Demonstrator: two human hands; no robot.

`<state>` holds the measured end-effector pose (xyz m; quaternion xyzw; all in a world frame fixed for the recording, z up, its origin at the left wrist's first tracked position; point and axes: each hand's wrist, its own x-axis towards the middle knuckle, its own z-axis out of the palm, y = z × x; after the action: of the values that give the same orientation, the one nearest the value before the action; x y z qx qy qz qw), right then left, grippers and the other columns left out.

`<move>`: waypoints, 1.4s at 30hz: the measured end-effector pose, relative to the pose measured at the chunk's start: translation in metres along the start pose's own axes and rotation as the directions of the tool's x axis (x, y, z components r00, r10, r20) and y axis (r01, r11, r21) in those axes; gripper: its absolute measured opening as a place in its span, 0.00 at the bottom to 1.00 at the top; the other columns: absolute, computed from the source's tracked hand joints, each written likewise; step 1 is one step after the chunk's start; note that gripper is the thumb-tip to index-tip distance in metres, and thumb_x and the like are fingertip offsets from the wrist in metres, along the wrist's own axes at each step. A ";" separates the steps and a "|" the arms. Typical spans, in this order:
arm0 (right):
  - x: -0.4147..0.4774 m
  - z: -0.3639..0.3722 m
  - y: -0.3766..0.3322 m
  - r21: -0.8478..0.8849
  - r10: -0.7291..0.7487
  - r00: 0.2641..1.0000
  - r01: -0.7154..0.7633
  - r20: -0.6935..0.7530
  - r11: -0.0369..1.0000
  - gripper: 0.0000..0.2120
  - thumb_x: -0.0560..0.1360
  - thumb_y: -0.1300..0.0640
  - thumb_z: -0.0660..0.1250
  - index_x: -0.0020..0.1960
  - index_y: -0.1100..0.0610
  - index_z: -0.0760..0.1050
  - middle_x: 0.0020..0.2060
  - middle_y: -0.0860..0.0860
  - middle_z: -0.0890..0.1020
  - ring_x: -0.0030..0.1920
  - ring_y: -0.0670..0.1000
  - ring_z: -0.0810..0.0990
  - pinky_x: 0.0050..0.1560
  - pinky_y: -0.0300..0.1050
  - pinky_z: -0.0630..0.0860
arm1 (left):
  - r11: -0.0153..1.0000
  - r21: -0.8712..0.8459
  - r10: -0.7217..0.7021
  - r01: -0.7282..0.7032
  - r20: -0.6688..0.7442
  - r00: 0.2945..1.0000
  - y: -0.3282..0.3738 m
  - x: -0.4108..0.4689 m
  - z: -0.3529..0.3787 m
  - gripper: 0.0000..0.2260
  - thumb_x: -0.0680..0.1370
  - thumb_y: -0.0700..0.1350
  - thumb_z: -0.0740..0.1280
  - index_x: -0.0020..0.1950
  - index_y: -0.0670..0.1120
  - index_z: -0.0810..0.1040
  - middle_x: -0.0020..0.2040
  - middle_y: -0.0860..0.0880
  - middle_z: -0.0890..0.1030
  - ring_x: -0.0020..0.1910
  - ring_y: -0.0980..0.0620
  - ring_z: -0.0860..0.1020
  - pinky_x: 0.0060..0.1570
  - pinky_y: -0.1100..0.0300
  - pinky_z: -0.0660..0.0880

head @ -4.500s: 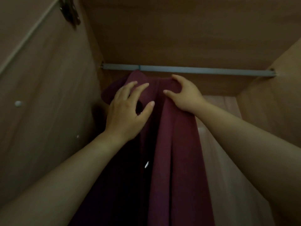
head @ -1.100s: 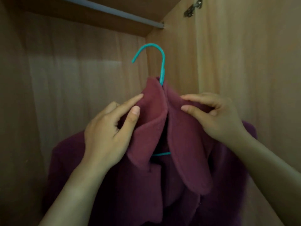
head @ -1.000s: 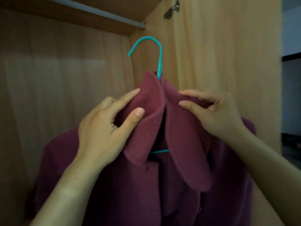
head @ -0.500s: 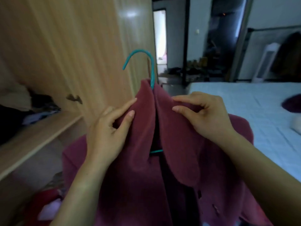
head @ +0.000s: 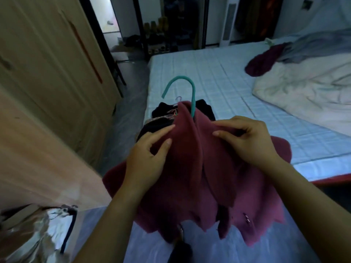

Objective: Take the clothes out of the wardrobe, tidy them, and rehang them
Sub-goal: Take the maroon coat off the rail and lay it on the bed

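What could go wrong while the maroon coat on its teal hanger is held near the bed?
1. The left hand and right hand hold the maroon coat by its collar, so the teal hanger might slip out.
2. The dark clothes pile on the bed lies just beyond; the bare hook could snag its hangers when the coat goes down.

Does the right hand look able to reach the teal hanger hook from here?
Probably yes: the hook stands bare just above the right hand, nothing between, though that hand grips the coat.
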<state>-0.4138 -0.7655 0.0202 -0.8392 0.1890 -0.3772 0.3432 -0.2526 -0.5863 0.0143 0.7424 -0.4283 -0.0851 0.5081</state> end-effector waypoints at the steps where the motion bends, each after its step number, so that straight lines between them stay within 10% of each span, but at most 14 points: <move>1: 0.012 0.003 0.013 0.004 0.017 1.000 -0.017 -0.004 1.000 0.12 0.68 0.55 0.75 0.50 0.47 0.81 0.36 0.42 0.80 0.34 0.42 0.76 0.39 0.32 0.69 | 1.000 0.009 0.001 -0.001 -0.002 1.000 -0.007 0.017 0.008 0.15 0.76 0.53 0.63 0.61 0.61 0.77 0.57 0.58 0.79 0.58 0.61 0.75 0.62 0.54 0.72; 19: 0.199 0.147 0.294 -0.183 0.329 0.931 -0.300 0.158 0.936 0.10 0.72 0.53 0.71 0.54 0.49 0.81 0.42 0.48 0.81 0.43 0.47 0.79 0.47 0.42 0.75 | 0.951 0.241 -0.256 0.193 0.268 0.929 -0.233 0.280 0.122 0.15 0.78 0.43 0.65 0.64 0.50 0.75 0.58 0.50 0.76 0.56 0.54 0.74 0.55 0.65 0.67; 29: 0.207 0.206 0.412 -0.186 0.379 0.831 -0.331 0.407 0.925 0.13 0.74 0.55 0.69 0.58 0.49 0.79 0.49 0.48 0.81 0.50 0.48 0.79 0.53 0.48 0.75 | 0.829 0.483 -0.489 0.281 0.383 0.784 -0.336 0.299 0.164 0.17 0.80 0.50 0.59 0.70 0.54 0.68 0.60 0.49 0.75 0.58 0.49 0.74 0.57 0.49 0.73; 36: 0.177 0.197 0.458 -0.438 0.473 0.747 -0.269 0.467 0.858 0.19 0.75 0.42 0.60 0.63 0.45 0.75 0.50 0.52 0.78 0.50 0.55 0.78 0.48 0.54 0.76 | 0.620 0.692 -0.675 0.371 0.228 0.702 -0.363 0.278 0.178 0.21 0.79 0.61 0.53 0.69 0.57 0.66 0.55 0.43 0.77 0.53 0.42 0.76 0.50 0.47 0.75; 42: 0.171 0.181 0.438 -0.382 0.489 0.787 -0.349 0.376 0.856 0.18 0.74 0.42 0.60 0.61 0.46 0.77 0.46 0.51 0.80 0.48 0.54 0.79 0.46 0.53 0.77 | 0.694 0.546 -0.630 0.469 0.144 0.764 -0.338 0.278 0.182 0.16 0.77 0.60 0.62 0.63 0.59 0.74 0.53 0.48 0.78 0.54 0.44 0.77 0.54 0.42 0.73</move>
<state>-0.1908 -1.0889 -0.2952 -0.8811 0.3392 -0.0482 0.3259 0.0030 -0.8712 -0.2647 0.9142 -0.2664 -0.2456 0.1813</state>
